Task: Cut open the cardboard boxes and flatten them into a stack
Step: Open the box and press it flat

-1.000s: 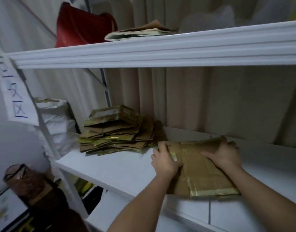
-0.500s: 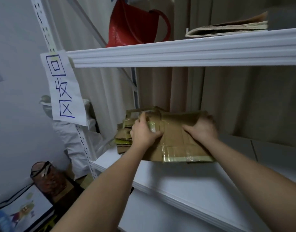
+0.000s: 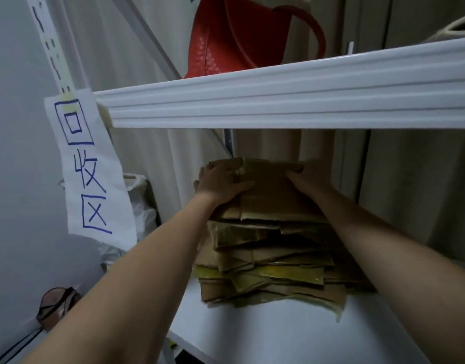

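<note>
A flattened brown cardboard box [image 3: 268,195] with strips of shiny tape lies on top of the stack of flattened boxes [image 3: 273,269] on the white shelf [image 3: 252,334]. My left hand [image 3: 218,183] holds its left edge, thumb lying across the top face. On the other side, my right hand [image 3: 309,177] holds its right far corner, fingers wrapped over the edge. Both arms reach forward under the upper shelf.
The upper shelf's white front beam [image 3: 278,101] runs just above my hands, with a red bag [image 3: 239,38] on it. A paper sign [image 3: 84,166] with blue writing hangs on the left upright. White bags [image 3: 142,203] and a round brown item [image 3: 55,306] sit lower left.
Both hands carried the flattened box leftward from the open shelf surface onto the top of the stack. The view followed to the left.
</note>
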